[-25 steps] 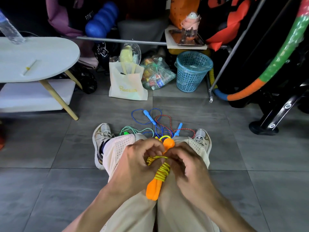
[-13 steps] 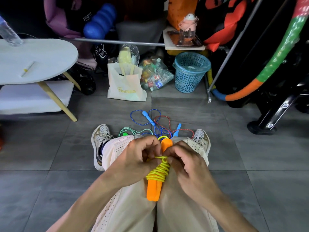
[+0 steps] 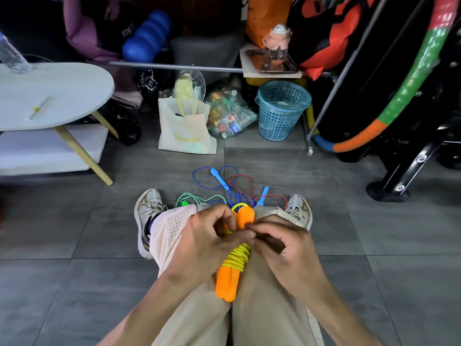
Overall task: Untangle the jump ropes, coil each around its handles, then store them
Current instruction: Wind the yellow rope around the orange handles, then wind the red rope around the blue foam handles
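Both hands (image 3: 249,245) pinch yellow rope (image 3: 235,258) coiled (tightly) on orange handles (image 3: 227,280).

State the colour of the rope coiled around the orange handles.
Yellow rope, wound around the orange handles; seen in the head view.

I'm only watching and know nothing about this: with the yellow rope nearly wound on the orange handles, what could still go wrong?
1. The yellow rope is pinned only by the fingers at the top of the orange handles; a slip could let the coils spring loose.
2. The bundle sits over the gap between the knees and might drop.
3. The blue rope, red rope and green rope lie crossed between the shoes, so pulling one may tighten the tangle.
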### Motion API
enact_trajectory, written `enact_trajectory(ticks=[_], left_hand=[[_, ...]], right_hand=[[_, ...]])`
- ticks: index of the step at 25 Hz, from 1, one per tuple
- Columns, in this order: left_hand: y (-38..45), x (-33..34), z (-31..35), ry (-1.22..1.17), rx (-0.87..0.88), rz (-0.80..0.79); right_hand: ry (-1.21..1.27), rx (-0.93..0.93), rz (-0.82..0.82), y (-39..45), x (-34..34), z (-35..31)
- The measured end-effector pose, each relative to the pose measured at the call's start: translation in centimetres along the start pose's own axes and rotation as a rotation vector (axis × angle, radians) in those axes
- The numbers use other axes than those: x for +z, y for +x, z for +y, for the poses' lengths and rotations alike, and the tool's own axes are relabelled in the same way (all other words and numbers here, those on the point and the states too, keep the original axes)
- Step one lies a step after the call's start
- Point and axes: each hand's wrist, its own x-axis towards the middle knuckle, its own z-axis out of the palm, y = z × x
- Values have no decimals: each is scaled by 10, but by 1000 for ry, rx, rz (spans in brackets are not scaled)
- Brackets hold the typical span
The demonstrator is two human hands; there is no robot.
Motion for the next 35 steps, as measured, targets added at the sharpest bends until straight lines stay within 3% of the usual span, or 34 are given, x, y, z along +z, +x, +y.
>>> enact_trajectory(ticks=[5, 8, 15, 17, 19, 24, 28, 31, 35], left_hand=[[6, -3, 15, 17, 47, 65], [8, -10, 17, 3, -142, 46], [-7, -30, 13, -629, -301, -270], [-8, -33, 8, -884, -378, -430], [-7, -27, 3, -946, -420, -480], [3, 3, -8, -568, -483, -248], [3, 20, -38, -323, -484, -397], [9, 26, -63, -96, -517, -503], [23, 33, -102, -79, -654, -429]], right_hand=[[177, 143, 153, 24, -5, -20], [278, 159, 197, 48, -15, -34], [931, 380, 33, 63, -12, -42], [1168, 472, 34, 60, -10, -38], [1267, 544, 77, 58, -8, -32], [938, 603, 131, 57, 2, -2], [800, 749, 38, 61, 18, 20], [617, 867, 130, 75, 35, 64], [393, 1011, 174, 65, 55, 150]])
